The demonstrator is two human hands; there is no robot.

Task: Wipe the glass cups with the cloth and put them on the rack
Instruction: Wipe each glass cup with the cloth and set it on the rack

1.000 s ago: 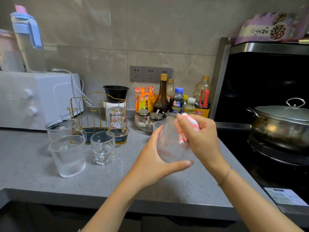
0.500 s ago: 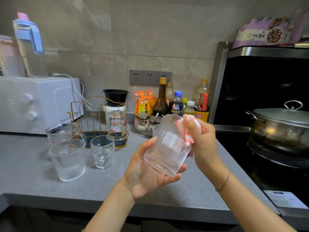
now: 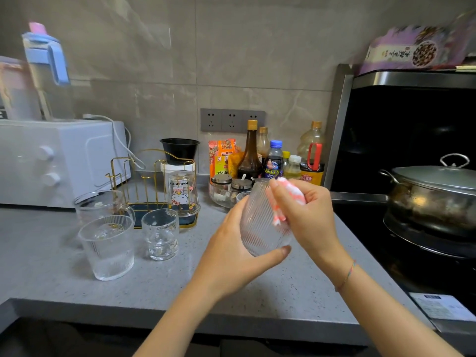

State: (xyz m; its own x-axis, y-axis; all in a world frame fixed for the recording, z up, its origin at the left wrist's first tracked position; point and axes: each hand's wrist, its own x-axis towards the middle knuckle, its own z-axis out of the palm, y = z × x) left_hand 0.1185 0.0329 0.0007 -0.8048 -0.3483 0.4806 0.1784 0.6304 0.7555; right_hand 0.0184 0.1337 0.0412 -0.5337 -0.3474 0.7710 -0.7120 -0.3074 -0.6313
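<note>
Head view: the ribbed glass cup (image 3: 260, 222) is in the air above the grey counter (image 3: 180, 284), slightly tilted. To its left a ribbed tumbler (image 3: 108, 249), a small glass (image 3: 160, 234) and a handled mug (image 3: 100, 204) stand in front of the gold rack (image 3: 144, 176), where a printed cup (image 3: 183, 194) sits upside down. My left hand (image 3: 231, 256) grips the cup's lower end. My right hand (image 3: 311, 217) clenches the pink-and-white cloth (image 3: 289, 193) against its side.

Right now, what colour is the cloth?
Pink and white: the cloth gripped in the right hand; head view.
</note>
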